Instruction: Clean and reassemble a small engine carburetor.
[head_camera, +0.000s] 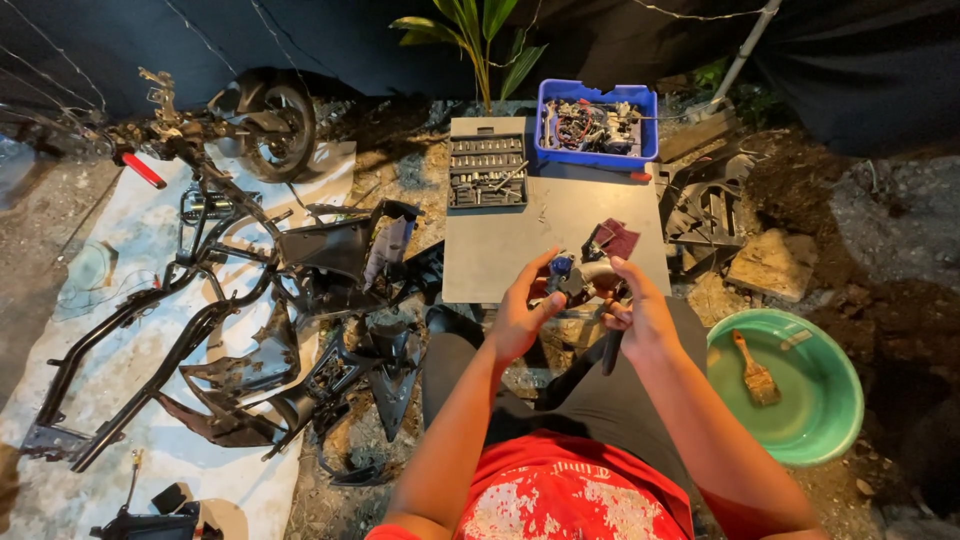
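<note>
Seated person, knees up, both hands raised over the lap at the near edge of the grey counter (500, 250).

Left hand (518, 318): fingers curled and closed on the small metal part (580, 282), a dark, greasy assembly with a blue spot and a pale curved neck. Right hand (640, 318): closed on the same part from the other side, with a dark tool handle (611, 352) hanging below the palm. The part sits between the two hands, just above the counter's near edge, not resting on it.

Judgement: the step in hand looks like working the part loose or cleaning it while it is held in the air. The next move would call for a steady left-hand hold while the right turns or pries.

Right of the counter, near: green basin (800, 425) with a brush (757, 375) lying in it. Left of the counter: stripped scooter frame (150, 330) and black body panels on a white sheet (60, 330).

On the counter: maroon rag (618, 238) just beyond the hands, bare grey middle offering set-down room. Far edge: open socket set (487, 172) and blue tray (548, 110) full of small parts and wires.

Beyond the counter: green plant (480, 30) against a dark tarp.
</note>
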